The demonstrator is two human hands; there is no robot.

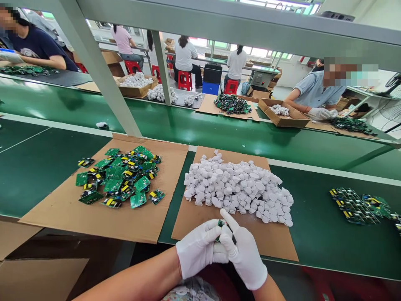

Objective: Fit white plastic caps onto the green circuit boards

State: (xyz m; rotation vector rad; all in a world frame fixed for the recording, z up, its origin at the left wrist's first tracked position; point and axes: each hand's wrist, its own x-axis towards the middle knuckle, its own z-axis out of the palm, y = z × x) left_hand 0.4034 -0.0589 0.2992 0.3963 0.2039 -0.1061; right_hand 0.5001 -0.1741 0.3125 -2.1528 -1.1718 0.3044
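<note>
Workshop with rows of long benches; people sit on red stools (185, 79) at 12 o'clock, backs turned, before bright windows. A grey frame (200, 25) spans the top of the view, with one slanted post (103, 79) running from 11 o'clock down toward the centre and a thinner post beside it at 12 o'clock.

The green bench (37, 167) fills the middle of the view from 9 to 3 o'clock; a glossy green belt (219, 133) runs across just beyond it. On the far side of the belt, a person in dark blue sits at 10 o'clock and a person in pale blue with white gloves at 2 o'clock, each with cartons (283, 115) and heaps of parts.

On the near bench lie two cardboard sheets. The left sheet (62, 209), at 9 o'clock, carries a heap of green boards (120, 177) with yellow parts. The right sheet (188, 217), at the centre, carries a pile of white shells (239, 188). A row of further boards (360, 205) lies on the bare bench at 3 o'clock, well apart from both sheets.

At 6 o'clock, over the near edge of the right sheet, both gloved hands meet. The left hand (199, 248) and right hand (242, 255) are closed together on one small board (221, 224), of which only a green corner shows between the fingers; the right forefinger points toward the shells.
</note>
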